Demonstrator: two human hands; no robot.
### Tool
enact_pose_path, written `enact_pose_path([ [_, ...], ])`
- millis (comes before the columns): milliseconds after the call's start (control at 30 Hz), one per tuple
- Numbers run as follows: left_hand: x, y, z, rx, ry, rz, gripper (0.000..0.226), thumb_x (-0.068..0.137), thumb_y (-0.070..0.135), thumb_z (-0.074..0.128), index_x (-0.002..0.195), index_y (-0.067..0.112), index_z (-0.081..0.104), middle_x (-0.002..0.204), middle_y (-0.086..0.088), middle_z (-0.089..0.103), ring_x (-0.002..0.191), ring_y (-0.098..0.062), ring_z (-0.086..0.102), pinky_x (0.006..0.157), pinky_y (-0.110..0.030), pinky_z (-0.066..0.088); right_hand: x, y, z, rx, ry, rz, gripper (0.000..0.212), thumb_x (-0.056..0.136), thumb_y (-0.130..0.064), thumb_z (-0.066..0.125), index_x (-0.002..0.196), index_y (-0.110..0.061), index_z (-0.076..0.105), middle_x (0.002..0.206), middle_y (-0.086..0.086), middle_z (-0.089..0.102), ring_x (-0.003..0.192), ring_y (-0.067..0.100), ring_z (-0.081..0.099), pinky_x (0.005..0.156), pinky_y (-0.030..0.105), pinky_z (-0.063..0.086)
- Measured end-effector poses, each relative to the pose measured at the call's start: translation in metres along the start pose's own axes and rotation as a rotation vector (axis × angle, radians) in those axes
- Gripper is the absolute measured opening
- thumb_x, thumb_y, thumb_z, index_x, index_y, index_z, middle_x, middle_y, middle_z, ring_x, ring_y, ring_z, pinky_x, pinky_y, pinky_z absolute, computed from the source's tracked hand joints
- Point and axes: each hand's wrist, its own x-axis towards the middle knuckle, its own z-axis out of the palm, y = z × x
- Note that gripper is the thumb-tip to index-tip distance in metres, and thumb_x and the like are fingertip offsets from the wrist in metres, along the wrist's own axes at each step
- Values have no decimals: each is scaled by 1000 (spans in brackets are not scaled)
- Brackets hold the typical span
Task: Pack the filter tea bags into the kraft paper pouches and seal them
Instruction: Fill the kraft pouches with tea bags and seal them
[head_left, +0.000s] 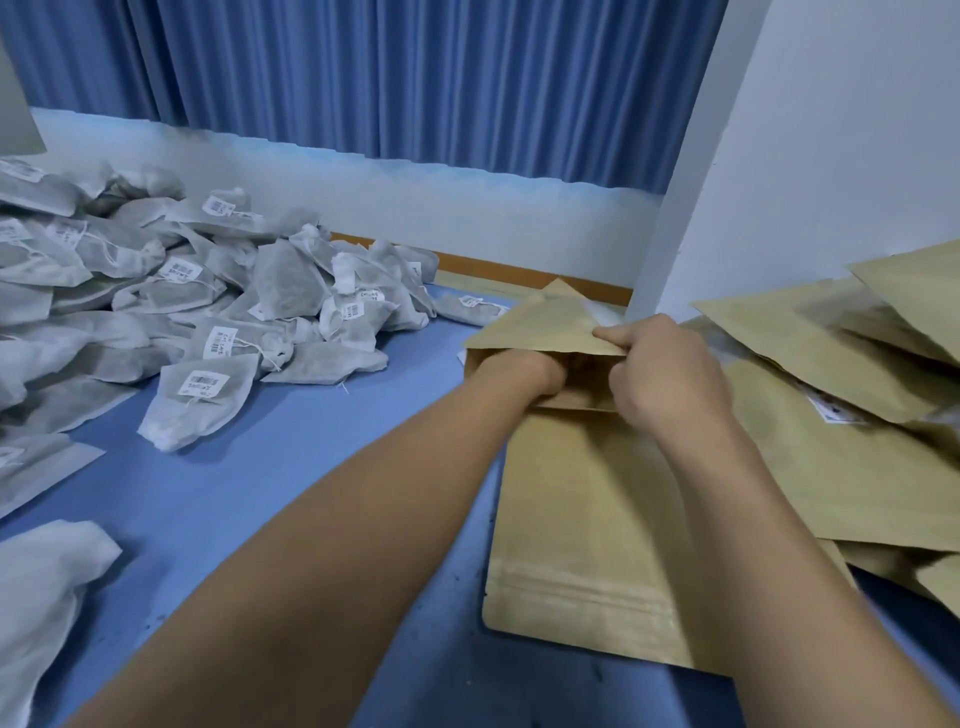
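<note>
A kraft paper pouch (540, 323) is held with its mouth open, facing me, at the middle right. My left hand (522, 370) is pushed into that mouth up to the wrist, so its fingers and anything they hold are hidden. My right hand (667, 371) pinches the pouch's upper lip between thumb and curled fingers, holding it apart. A large heap of white filter tea bags (208, 296) with barcode labels and strings lies on the left of the blue table (311, 447).
Another kraft pouch (582, 525) lies flat under my forearms. A loose stack of more pouches (841, 379) fills the right side against a white wall corner (727, 182). A single tea bag (47, 597) lies near the front left. Blue curtains hang behind.
</note>
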Motion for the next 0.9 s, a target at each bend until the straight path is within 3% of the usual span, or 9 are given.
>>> enact_pose_path([
  [133,6,4,28,-111,-4,106,46,103,39,43,147,26,41,155,-3,39,143,-25,34,119,-38,22,-3,0,14,-29,23,-34,63,85,-5,46,126,-51,61,123,3,63,112,29,56,74,33,36],
  [267,-32,-8,45,-312,169,112,36,98,42,45,124,22,58,125,-9,63,117,-32,55,102,-40,44,-3,0,14,-11,59,-37,62,82,-7,50,127,-48,62,121,2,63,113,26,55,72,31,34],
  [433,-88,-40,31,-225,1028,587,36,101,25,46,70,13,59,71,-1,59,69,-25,53,60,-37,42,-5,1,10,-14,91,-8,64,85,-5,50,133,-46,58,115,9,67,108,33,60,75,35,45],
  [500,-90,-47,20,-564,1228,391,41,101,20,45,61,24,36,60,7,39,59,-21,37,55,-36,31,-6,3,7,-5,104,3,59,88,-9,54,134,-45,58,113,9,66,105,34,60,73,34,42],
  [600,-74,-71,18,-739,973,-63,24,98,30,44,74,30,45,75,8,52,76,-21,51,66,-37,40,-7,3,2,-2,123,10,53,91,-15,57,134,-46,58,112,6,66,103,33,61,70,33,39],
  [633,-70,-79,22,-639,751,-139,12,97,35,47,94,27,56,98,4,61,99,-23,57,80,-41,46,-6,2,1,-2,116,9,53,91,-16,58,134,-46,58,113,6,66,104,33,61,70,33,38],
  [700,-58,-87,29,-270,364,-64,37,91,46,53,124,28,52,132,5,52,129,-24,44,107,-55,35,-7,1,-1,-5,100,9,53,90,-16,58,133,-46,58,113,6,66,104,33,61,70,33,38],
  [800,-56,-74,33,-71,222,-24,16,89,43,53,78,32,47,99,14,51,105,-18,53,110,-72,11,-6,0,-2,-13,101,4,52,91,-15,57,132,-46,59,115,5,66,106,33,60,71,33,38],
  [900,-61,-71,32,-38,370,-65,29,91,26,52,68,31,36,94,7,54,95,-21,56,110,-65,22,-5,0,-4,-3,100,17,50,91,-16,58,131,-47,60,114,4,65,103,32,61,71,33,38],
])
